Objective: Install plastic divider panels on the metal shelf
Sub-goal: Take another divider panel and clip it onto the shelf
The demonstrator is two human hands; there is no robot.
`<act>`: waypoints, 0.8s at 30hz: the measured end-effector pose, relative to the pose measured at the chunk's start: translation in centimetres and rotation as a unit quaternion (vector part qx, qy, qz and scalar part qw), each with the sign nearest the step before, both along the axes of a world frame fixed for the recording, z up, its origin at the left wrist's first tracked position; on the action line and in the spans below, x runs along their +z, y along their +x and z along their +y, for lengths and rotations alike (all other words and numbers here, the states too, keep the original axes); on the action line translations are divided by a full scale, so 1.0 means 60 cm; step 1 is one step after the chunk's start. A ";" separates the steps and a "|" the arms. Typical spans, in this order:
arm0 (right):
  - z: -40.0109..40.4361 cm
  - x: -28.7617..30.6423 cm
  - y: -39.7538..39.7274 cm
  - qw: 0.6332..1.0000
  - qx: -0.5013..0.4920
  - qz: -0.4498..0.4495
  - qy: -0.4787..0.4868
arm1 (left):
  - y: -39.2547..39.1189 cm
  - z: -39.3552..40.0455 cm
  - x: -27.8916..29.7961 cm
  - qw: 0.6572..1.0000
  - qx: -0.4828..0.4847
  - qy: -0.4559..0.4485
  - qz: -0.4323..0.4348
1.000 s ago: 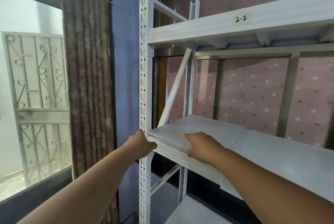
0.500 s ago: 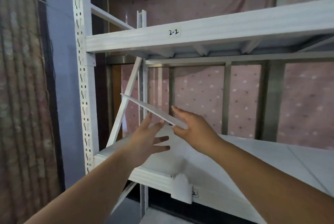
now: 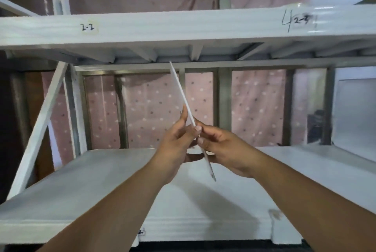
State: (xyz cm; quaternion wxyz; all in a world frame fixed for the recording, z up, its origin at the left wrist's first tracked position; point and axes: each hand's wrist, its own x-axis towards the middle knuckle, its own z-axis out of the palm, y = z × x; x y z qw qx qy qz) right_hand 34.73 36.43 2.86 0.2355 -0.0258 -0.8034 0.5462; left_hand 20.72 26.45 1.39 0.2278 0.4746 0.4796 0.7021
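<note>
A thin white plastic divider panel [image 3: 181, 91] stands nearly on edge in the air above the lower shelf deck [image 3: 81, 180], its top close under the upper shelf beam [image 3: 183, 28]. My left hand [image 3: 176, 146] presses its left face, fingers pointing up. My right hand [image 3: 221, 148] pinches its right face and lower edge. Both hands meet at the panel's middle. I see the panel only edge-on, as a slim tilted line.
The white metal shelf has a diagonal brace [image 3: 38, 129] at the left end. Labels "2-2" [image 3: 87, 27] and "2-3" [image 3: 301, 20] mark the upper beam. A pink dotted cloth [image 3: 154, 105] hangs behind grey metal posts. A pale board [image 3: 354, 113] leans at far right.
The panel was lifted off the shelf's left end, carried right and turned from flat to nearly upright. My left hand, open half a second ago, now holds it too.
</note>
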 end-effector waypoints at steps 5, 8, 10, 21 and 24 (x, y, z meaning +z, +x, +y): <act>0.053 -0.007 0.083 0.999 -0.026 -0.010 0.020 | 0.058 0.082 -0.007 0.998 -0.038 -0.016 0.057; 0.068 -0.006 0.130 0.998 -0.047 -0.012 0.036 | 0.095 0.113 -0.007 0.993 -0.066 -0.026 0.097; 0.080 -0.008 0.158 0.997 -0.073 -0.007 0.034 | 0.119 0.133 -0.011 0.991 -0.080 -0.027 0.106; 0.109 -0.035 0.230 0.984 -0.154 0.040 0.082 | 0.213 0.159 -0.017 0.991 -0.106 -0.010 0.083; 0.107 -0.048 0.234 0.983 -0.152 0.046 0.095 | 0.218 0.149 -0.022 0.991 -0.104 -0.007 0.084</act>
